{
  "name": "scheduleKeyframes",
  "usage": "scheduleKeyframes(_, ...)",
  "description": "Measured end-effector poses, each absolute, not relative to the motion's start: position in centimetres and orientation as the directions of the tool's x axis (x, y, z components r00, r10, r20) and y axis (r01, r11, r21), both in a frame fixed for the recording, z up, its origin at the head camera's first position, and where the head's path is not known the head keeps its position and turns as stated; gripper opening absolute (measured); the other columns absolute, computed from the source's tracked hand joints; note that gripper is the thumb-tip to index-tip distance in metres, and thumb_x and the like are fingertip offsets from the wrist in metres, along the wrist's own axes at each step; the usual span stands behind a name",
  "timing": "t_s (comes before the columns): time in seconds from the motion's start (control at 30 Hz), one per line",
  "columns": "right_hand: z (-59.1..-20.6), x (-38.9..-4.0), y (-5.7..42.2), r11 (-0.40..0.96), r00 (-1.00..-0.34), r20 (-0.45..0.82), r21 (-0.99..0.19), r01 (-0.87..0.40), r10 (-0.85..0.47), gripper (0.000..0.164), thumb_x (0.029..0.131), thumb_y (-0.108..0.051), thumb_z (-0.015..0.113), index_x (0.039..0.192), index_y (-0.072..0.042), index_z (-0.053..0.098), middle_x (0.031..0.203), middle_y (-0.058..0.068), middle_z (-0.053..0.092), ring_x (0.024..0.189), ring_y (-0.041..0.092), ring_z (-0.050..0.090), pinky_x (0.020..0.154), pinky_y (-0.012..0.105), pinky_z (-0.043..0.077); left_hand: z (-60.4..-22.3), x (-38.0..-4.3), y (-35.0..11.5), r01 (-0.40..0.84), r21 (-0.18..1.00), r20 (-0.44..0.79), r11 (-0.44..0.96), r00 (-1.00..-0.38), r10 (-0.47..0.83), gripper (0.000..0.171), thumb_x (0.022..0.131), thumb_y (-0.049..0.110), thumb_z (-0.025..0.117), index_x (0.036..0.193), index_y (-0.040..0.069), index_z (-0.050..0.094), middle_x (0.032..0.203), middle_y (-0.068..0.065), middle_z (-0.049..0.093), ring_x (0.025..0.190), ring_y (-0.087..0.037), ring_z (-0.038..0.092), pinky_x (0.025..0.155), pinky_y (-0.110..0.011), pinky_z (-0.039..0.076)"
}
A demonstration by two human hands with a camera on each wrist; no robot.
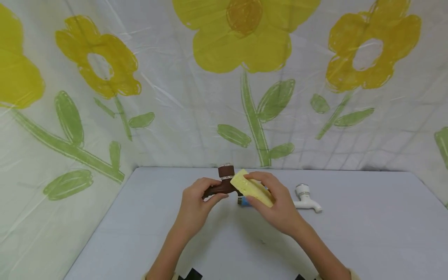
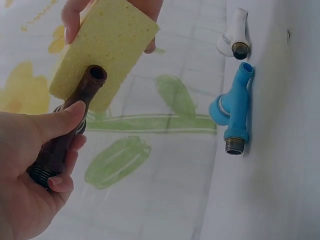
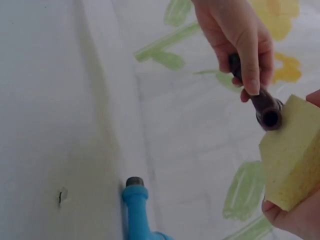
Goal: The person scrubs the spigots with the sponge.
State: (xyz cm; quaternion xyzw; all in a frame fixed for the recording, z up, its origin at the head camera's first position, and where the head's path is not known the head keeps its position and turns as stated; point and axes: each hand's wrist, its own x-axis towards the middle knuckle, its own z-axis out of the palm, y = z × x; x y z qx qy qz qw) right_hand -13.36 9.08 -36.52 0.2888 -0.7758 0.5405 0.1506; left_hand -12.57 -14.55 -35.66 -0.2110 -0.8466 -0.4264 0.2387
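Between two sets of fingertips, sponge [image 1: 254, 190] at the brown tap [image 1: 217, 189]

The left hand [image 1: 196, 201] was wrapped round the brown tap's body, thumb against one side and fingers round the other, so the threaded end sat back by the palm, the spout stuck out past the thumb tip and the knob rose above the fingers, all clear of the table [image 1: 140, 241]. The right hand [image 1: 278, 206] pinched the sponge by opposite edges, thumb low, fingers high, a broad face turned to the spout; the two looked to be touching, though how firmly could not be told.

By my reading the step was wiping the brown tap, and the grip suited it, since the left fingers covered neither knob nor spout tip. Doing it well called for a steady left hold, even pressure from the right fingers, and a sponge corner worked round the spout's mouth and under the knob. Whatever lay beneath the left fingers needed a shifted grip to be reached. Too hard a push on the spout risked twisting it in that hold. Below the right fingers lay the blue tap [image 2: 237, 107], the white tap [image 1: 306, 203] farther right, so low strokes wanted care
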Motion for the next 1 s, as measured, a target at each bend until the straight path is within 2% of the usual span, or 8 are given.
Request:
scheduleKeyframes(0.13, -36.2, -13.4, 9.6, 0.237, -0.788, 0.538, -0.758, -0.608, -0.300, 0.045, 0.093, -0.003, 0.075, 0.135, -0.017, 0.067, 0.137, 0.005, 0.067, 0.115, 0.014, 0.060, 0.075, 0.029, 0.054, -35.5, -12.4, -14.4, 0.565, 0.623, 0.582, 0.541, -0.797, 0.162, 0.029, 0.081, 0.005, 0.088, 0.106, 0.006, 0.075, 0.102, -0.008, 0.074, 0.089, -0.018, 0.071, 0.072, -0.028, 0.062)
scheduleKeyframes(0.37, -35.9, -13.5, 10.2, 0.241, -0.814, 0.501, -0.786, -0.570, -0.293, 0.040, 0.096, -0.005, 0.073, 0.133, -0.019, 0.069, 0.127, 0.002, 0.068, 0.095, 0.017, 0.051, 0.058, 0.026, 0.049, -35.1, -12.0, -14.4, 0.572, 0.655, 0.584, 0.493, -0.798, 0.150, 0.029, 0.081, 0.005, 0.088, 0.107, 0.008, 0.076, 0.102, -0.006, 0.073, 0.089, -0.015, 0.068, 0.071, -0.024, 0.058)
scheduleKeyframes(0.57, -35.7, -13.4, 10.3, 0.211, -0.807, 0.499, -0.792, -0.573, -0.316, 0.039, 0.097, -0.005, 0.073, 0.133, -0.019, 0.069, 0.128, 0.001, 0.068, 0.092, 0.018, 0.052, 0.056, 0.027, 0.047, -34.9, -11.8, -14.4, 0.562, 0.671, 0.562, 0.484, -0.811, 0.164, 0.029, 0.081, 0.003, 0.088, 0.107, 0.006, 0.075, 0.104, -0.008, 0.073, 0.085, -0.011, 0.064, 0.066, -0.022, 0.054)
scheduleKeyframes(0.8, -35.7, -13.4, 10.5, 0.207, -0.840, 0.445, -0.831, -0.517, -0.310, 0.038, 0.098, -0.007, 0.070, 0.135, -0.018, 0.069, 0.121, 0.001, 0.068, 0.087, 0.017, 0.054, 0.055, 0.029, 0.052, -34.8, -11.6, -14.5, 0.587, 0.666, 0.580, 0.460, -0.795, 0.174, 0.030, 0.081, 0.004, 0.088, 0.107, 0.007, 0.075, 0.103, -0.005, 0.074, 0.080, -0.008, 0.059, 0.062, -0.021, 0.048)
scheduleKeyframes(1.0, -35.5, -13.4, 10.5, 0.200, -0.831, 0.445, -0.828, -0.524, -0.335, 0.038, 0.099, -0.009, 0.070, 0.135, -0.018, 0.069, 0.127, 0.003, 0.068, 0.090, 0.021, 0.053, 0.058, 0.028, 0.050, -34.6, -11.7, -14.8, 0.571, 0.687, 0.557, 0.450, -0.811, 0.179, 0.027, 0.082, 0.006, 0.087, 0.106, 0.008, 0.076, 0.101, -0.003, 0.074, 0.075, -0.006, 0.056, 0.060, -0.021, 0.044)
